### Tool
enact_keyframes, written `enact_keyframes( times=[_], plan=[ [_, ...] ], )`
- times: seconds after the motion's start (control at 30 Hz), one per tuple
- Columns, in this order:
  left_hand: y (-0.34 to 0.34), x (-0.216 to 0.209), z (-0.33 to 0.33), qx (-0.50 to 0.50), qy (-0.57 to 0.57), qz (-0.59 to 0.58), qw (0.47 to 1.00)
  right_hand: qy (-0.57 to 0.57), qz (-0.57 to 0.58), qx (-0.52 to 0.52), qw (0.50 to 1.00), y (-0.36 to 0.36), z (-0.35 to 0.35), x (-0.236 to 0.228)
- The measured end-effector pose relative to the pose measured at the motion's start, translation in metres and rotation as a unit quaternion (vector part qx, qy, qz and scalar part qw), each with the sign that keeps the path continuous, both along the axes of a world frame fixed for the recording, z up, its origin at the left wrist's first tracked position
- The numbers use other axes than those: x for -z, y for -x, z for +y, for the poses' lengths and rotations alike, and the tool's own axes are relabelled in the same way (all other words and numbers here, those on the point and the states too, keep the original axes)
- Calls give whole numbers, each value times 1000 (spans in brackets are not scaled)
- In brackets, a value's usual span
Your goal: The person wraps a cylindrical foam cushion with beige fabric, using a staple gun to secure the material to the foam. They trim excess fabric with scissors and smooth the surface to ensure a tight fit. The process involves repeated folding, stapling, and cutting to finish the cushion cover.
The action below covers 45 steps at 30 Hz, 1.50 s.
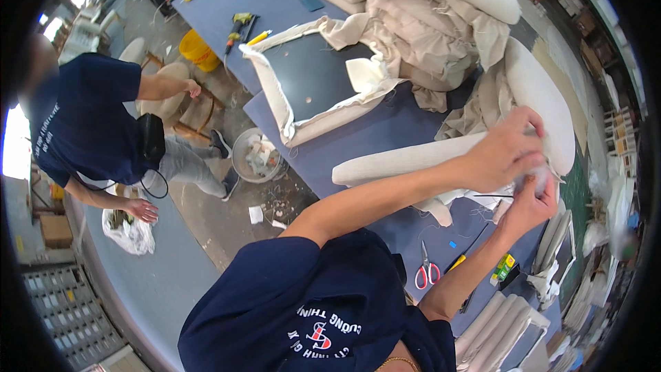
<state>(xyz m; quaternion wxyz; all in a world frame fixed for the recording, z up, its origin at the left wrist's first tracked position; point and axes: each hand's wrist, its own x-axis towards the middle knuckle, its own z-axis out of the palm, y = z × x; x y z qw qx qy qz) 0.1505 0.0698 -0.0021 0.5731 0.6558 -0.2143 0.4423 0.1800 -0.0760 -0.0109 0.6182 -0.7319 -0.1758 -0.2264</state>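
Observation:
My left hand [508,153] and my right hand [529,205] are close together at the right of the table. The left one's fingers are curled and pinched against a blurred white fluffy wad [536,169], which lies between both hands. From the right hand's closed fingers a thin dark rod [493,195] sticks out to the left; its other end is hidden. Beneath and beside the hands are a long padded cream fabric piece [403,158], a rounded cream cushion [540,96] and frayed cloth edges.
Nearer lie red-handled scissors [427,274], a yellow-green box [504,269] and stacked padded panels [499,331]. A padded frame [337,122], heaped beige fabric [427,21] and a power tool [237,31] lie farther off. At left stands a co-worker [96,117], near a waste bucket [256,157].

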Motion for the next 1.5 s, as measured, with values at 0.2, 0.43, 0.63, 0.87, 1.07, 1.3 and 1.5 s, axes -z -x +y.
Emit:
enact_keyframes(
  times=[0.2,0.43,0.63,0.87,1.07,1.3,1.5],
  plan=[
    [-1,0,-12,-10,7,17,1000,37,-3,93,995,0,1,-8],
    [-15,8,32,-26,4,63,998,-33,110,24,993,35,-43,108],
    [-23,6,54,16,22,126,992,-76,259,61,961,76,-54,261],
    [-22,5,48,46,72,142,986,-34,324,-96,941,117,-56,362],
    [-21,10,49,28,40,124,991,40,232,-65,970,69,-38,191],
    [-11,0,19,23,50,110,992,46,-20,-43,998,14,4,-38],
    [-11,1,31,-105,-82,121,984,-238,52,-28,969,14,-7,21]
  ],
)
